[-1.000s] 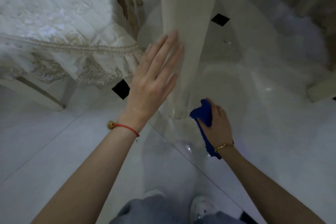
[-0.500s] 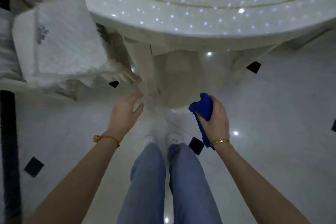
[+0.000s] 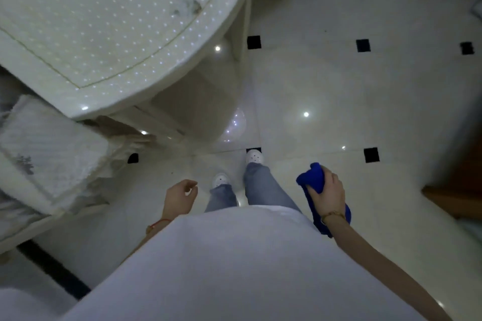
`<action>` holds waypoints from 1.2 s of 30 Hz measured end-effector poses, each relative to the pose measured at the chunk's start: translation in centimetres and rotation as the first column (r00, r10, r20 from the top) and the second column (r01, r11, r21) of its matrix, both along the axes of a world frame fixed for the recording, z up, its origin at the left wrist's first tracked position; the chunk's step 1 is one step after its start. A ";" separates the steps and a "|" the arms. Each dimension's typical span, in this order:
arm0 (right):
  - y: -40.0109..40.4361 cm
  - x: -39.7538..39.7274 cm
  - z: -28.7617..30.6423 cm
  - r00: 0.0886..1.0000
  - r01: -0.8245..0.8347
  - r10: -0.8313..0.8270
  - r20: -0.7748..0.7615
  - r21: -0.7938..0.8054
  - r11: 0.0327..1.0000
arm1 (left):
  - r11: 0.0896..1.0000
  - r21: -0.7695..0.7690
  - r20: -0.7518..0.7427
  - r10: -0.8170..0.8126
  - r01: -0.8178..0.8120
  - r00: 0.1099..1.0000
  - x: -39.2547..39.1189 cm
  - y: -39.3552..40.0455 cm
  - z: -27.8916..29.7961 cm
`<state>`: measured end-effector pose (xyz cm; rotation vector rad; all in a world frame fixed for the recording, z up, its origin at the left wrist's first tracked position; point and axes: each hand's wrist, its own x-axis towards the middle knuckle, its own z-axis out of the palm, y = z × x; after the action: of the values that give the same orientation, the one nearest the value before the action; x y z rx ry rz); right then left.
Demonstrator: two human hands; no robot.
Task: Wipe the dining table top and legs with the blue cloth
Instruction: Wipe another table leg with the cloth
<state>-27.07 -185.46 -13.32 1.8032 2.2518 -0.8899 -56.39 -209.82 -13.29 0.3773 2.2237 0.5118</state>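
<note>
Blue cloth [image 3: 311, 180] bunched in the gripping right hand [image 3: 327, 191] — left hand [image 3: 178, 197] loosely curled, empty.

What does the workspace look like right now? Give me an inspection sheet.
Surface: white round dining table top with a dark smudge near its rim.
Job's things: bunched blue cloth, off the table; one table leg shows under the rim.
Clutter: nothing seen on the top.
Grippers: right hand grips the cloth; left hand hangs loosely curled, holding nothing.
Cables: nothing seen.
Surroundings: glossy white tiled floor with black insets; covered white chair beside the table.
</note>
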 end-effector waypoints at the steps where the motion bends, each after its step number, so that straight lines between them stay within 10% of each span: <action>1: -0.7 1.5 0.0 0.998 0.061 -0.061 -0.002 0.007 0.998 | 1.000 -0.010 0.006 -0.010 0.010 1.000 0.0 0.6 0.2; 14: 3.4 15.6 -4.8 0.804 0.594 -0.566 0.182 -0.224 0.772 | 0.940 -0.081 0.045 -0.330 0.332 0.943 -0.3 24.8 1.5; 27: 37.5 5.9 -1.6 0.925 0.316 -0.318 -0.208 -0.044 0.948 | 0.997 -0.074 0.152 0.028 -0.017 0.988 -1.2 42.9 -0.2; 36: 55.2 0.0 -6.5 0.986 0.128 -0.113 0.122 -0.127 0.984 | 0.980 -0.096 0.105 0.183 -0.174 0.977 -9.8 57.7 -0.7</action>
<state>-27.03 -130.30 -19.82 1.8950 1.9828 -0.9092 -66.16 -152.08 -13.97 0.1008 2.1720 0.5170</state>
